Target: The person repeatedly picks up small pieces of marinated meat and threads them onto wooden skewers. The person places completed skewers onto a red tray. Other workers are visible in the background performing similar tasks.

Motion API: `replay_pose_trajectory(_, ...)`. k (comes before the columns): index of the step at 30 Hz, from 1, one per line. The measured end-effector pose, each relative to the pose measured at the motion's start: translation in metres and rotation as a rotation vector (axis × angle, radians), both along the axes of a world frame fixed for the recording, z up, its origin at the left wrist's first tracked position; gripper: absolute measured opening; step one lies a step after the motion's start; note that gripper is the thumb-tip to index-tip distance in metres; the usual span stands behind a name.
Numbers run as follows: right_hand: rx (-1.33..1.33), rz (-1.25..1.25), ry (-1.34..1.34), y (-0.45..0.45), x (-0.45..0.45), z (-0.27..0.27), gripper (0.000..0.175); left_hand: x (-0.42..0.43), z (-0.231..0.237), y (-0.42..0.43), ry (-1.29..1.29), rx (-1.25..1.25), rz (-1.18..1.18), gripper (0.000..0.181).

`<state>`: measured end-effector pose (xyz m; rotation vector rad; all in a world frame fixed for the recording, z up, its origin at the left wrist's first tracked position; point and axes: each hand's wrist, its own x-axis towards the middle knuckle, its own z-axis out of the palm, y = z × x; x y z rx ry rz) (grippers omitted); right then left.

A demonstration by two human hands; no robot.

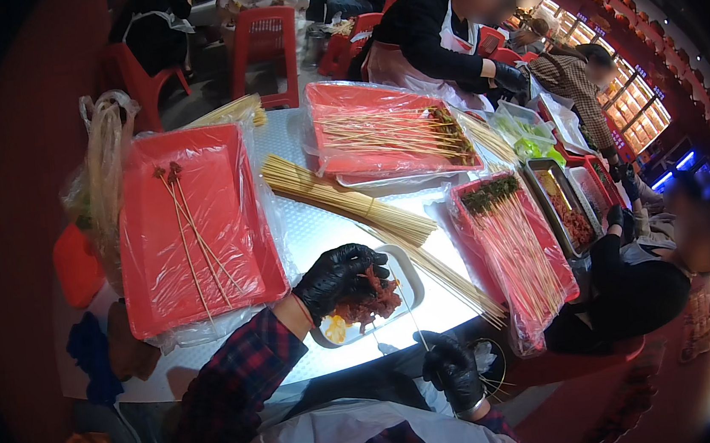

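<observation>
My left hand (pixel 341 280), in a black glove, is over a white tray (pixel 417 279) and holds a strip of raw meat in its fingers. More raw meat (pixel 369 306) lies below it, beside a yellow lump (pixel 336 329). My right hand (pixel 452 366), also gloved in black, grips a thin bamboo skewer (pixel 409 309) near the table's front edge. The skewer's upper end reaches up beside the left fingertips; whether it pierces the meat I cannot tell. Left of the hands, a red plastic-lined tray (pixel 139 242) holds several skewers with meat tips (pixel 175 168).
Bundles of bare bamboo skewers (pixel 353 202) lie behind the white tray. Plastic-lined red trays of filled skewers stand at the back (pixel 375 98) and right (pixel 561 266). A metal tray of meat (pixel 569 214) is farther right. Co-workers (pixel 421 42) sit around the table.
</observation>
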<state>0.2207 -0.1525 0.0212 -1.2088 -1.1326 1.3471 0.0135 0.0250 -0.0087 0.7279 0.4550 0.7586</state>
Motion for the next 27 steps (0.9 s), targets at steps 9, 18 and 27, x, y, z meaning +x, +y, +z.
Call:
replay_pose_trajectory(9,-0.059,0.004,-0.045,0.002,-0.008,0.008,0.058,0.005,0.002,-0.008,-0.031,-0.074,-0.001,0.034)
replay_pose_trajectory(18,-0.085,0.036,-0.038,0.000,-0.012,0.004,0.041,0.000,-0.011,-0.006,-0.130,-0.133,0.016,0.031)
replay_pose_trajectory(27,-0.224,0.068,0.015,-0.002,-0.006,0.008,0.036,0.002,-0.005,-0.009,-0.169,-0.162,0.030,0.036)
